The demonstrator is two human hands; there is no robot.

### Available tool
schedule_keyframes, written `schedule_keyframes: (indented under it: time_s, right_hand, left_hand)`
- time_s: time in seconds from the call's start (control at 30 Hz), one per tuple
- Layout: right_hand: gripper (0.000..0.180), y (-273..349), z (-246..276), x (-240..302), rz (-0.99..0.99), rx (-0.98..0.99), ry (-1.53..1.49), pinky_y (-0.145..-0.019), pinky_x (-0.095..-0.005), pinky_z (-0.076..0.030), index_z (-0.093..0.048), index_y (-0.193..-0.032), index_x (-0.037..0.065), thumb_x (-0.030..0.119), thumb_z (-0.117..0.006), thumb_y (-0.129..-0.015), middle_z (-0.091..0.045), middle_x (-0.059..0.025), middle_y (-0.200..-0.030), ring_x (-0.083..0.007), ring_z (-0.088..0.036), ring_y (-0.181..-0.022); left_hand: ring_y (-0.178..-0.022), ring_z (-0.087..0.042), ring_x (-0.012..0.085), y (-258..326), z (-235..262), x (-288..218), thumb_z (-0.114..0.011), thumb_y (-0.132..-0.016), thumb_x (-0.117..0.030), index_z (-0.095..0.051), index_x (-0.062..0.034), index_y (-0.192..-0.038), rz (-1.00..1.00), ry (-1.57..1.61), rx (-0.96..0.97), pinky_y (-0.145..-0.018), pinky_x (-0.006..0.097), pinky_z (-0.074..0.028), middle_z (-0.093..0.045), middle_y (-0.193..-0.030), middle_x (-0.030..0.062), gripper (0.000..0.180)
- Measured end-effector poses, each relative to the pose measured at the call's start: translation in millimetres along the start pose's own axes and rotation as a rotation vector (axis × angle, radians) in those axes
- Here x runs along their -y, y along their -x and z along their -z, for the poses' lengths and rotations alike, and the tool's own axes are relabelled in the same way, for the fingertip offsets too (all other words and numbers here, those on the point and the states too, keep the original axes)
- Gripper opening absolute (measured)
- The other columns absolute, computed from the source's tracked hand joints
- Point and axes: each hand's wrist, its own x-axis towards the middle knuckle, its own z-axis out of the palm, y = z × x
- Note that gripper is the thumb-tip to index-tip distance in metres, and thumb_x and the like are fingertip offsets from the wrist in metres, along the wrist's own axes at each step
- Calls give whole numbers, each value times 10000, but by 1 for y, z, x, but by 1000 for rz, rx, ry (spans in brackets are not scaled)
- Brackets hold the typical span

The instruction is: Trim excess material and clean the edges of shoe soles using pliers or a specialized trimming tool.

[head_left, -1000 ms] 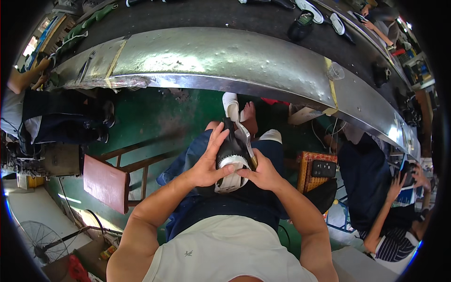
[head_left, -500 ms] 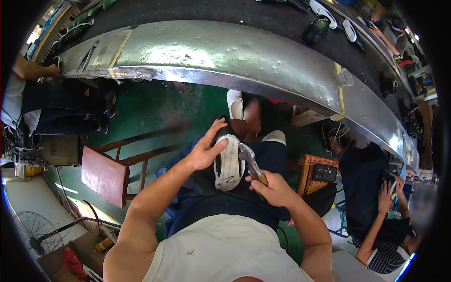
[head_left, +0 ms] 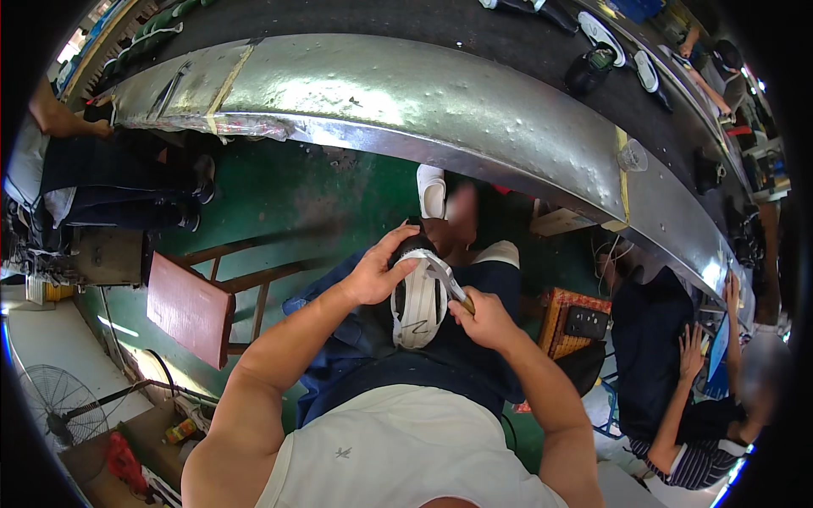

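Shoe (head_left: 417, 303) work sits at the middle of the head view: a white-soled shoe lies sole-up on the person's lap, over dark blue trousers, its toe end pointing toward 12 o'clock and its heel toward the white shirt at 6 o'clock. The left hand (head_left: 375, 273) is curled over the toe end, fingers wrapped on the far edge and thumb along the near side, closed firmly on the shoe. The right hand (head_left: 484, 317) is fisted around the wooden handle of a small tool (head_left: 446, 279) whose thin metal blade reaches toward 10 o'clock and meets the upper edge of the sole.

By its look the shoe is light, with a rubbery sole that should give a little under pressure and a softer upper that would crumple if squeezed. The firmest hold is probably where the left hand already has it, across the toe with the sole's rim under the fingers; the sole face looks smooth and could slip against the lap. The blade seems thin and stiff, so fingers are best kept off its line.

A long, dented metal table (head_left: 440, 102) curves across 12 o'clock with other shoes on the dark belt beyond it. A wooden chair (head_left: 190, 309) stands at 9 o'clock on the green floor (head_left: 288, 195), a fan (head_left: 59, 406) at 8 o'clock, and another seated person (head_left: 686, 398) is at 4 o'clock.
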Motion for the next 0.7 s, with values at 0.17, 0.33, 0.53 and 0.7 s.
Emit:
schedule_keyframes:
  time_s: [0.17,0.33,0.53,0.7]
  right_hand:
    - [299,9,-36,-20,100,-231,37,-767,-460,-535,-605,-1108,-8,258,-643,-979,-679,-226,-946,-441,-667,-854]
    - [302,34,-21,20,-68,-86,184,-813,-501,-522,-574,-1153,-12,242,-601,-993,-668,-264,-1056,-465,-662,-945]
    - [295,35,7,32,-128,81,94,-795,-507,-522,-576,-1144,-19,239,-580,-1002,-685,-259,-1027,-460,-666,-933]
    - [279,34,15,35,-71,-28,-164,-727,-404,-523,-583,-1132,-29,226,-547,-1025,-672,-177,-866,-316,-658,-793]
  left_hand:
    - [-1447,-385,248,-2,-1,-6,-611,-987,-68,-429,-8,-1475,-31,-73,12,-1188,366,-301,-441,-1533,152,524]
    - [-1463,-365,246,5,-2,-8,-630,-987,-94,-423,-11,-1492,51,72,32,-1195,359,-291,-425,-1551,159,552]
    - [-1539,-266,290,-3,-18,-13,-700,-959,-172,-467,-26,-1473,208,93,-80,-1201,362,-283,-381,-1584,249,583]
    - [-1416,-426,215,-5,-12,-7,-671,-979,-126,-451,-31,-1496,216,54,-55,-1175,339,-319,-457,-1537,172,570]
